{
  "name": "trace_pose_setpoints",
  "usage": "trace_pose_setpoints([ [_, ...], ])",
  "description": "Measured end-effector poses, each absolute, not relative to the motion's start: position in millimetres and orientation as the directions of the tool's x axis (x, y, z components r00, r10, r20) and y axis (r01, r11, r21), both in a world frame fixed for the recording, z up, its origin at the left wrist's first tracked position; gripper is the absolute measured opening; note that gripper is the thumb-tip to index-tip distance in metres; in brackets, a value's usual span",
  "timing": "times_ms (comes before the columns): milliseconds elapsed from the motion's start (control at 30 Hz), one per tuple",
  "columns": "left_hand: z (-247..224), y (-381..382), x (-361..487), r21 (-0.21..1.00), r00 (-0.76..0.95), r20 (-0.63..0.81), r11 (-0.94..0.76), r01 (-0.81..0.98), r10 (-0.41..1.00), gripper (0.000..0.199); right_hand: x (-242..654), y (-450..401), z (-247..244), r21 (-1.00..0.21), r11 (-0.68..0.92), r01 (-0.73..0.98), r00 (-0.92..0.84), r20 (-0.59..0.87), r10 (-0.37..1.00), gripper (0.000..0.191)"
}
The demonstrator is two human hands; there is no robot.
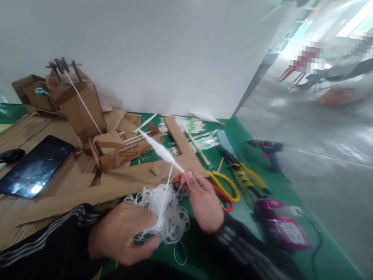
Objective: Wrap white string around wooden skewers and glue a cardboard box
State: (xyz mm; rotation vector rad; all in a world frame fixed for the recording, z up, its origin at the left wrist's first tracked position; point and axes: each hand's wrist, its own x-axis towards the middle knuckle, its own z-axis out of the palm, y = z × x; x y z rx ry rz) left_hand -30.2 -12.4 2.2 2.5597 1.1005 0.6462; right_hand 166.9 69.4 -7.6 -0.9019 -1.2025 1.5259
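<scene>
My right hand [203, 201] pinches the near end of a slim stick wound with white string [162, 150]. The winding is thick in the middle and tapers at both ends. From it a straight strand [168, 179] runs down to a loose tangle of white string [173, 217]. At the left side of that tangle, my left hand [125, 231] is curled around some of the string. Its thumb stands a little apart from the index finger, and the other fingertips are hidden.
Cardboard pieces and a cardboard box model [79, 107] stand at left, near a black phone [33, 166]. Thin wooden sticks [191, 127] lie behind. At right are yellow-handled pliers [254, 178], a glue gun [267, 150] and a purple device [282, 224]. A white panel [133, 48] rises behind the table.
</scene>
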Motion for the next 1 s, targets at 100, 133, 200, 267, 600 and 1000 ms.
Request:
trace_pose_setpoints([
  [100, 2, -10, -29, 0.411, 0.593, 0.21, -0.621, 0.668, 0.777, 0.022, 172, 76, -8, -0.977, 0.022, -0.213, -0.187, 0.063, 0.98, 0.033],
  [133, 2, -8, -28, 0.409, 0.579, 0.193, -0.601, 0.686, 0.792, 0.024, 173, 78, -8, -0.98, 0.029, -0.196, -0.162, 0.061, 0.985, 0.033],
  [200, 2, -7, -27, 0.416, 0.536, 0.156, -0.548, 0.726, 0.83, 0.025, 175, 80, -7, -0.984, 0.033, -0.176, -0.12, 0.055, 0.991, 0.032],
  [267, 3, -8, -27, 0.443, 0.481, 0.104, -0.474, 0.761, 0.87, 0.023, 176, 80, -3, -0.975, 0.048, -0.215, -0.114, 0.074, 0.991, 0.033],
  [600, 12, -7, -19, 0.933, 0.479, -0.06, -0.121, 0.338, 0.876, 0.017, 154, 44, 4, -0.982, 0.175, -0.075, -0.379, 0.19, 0.906, 0.031],
  [1000, -3, -7, -18, 0.887, 0.157, -0.049, -0.03, 0.46, 0.986, 0.024, 151, 46, -7, -0.926, 0.275, 0.258, -0.192, 0.23, 0.954, 0.032],
])
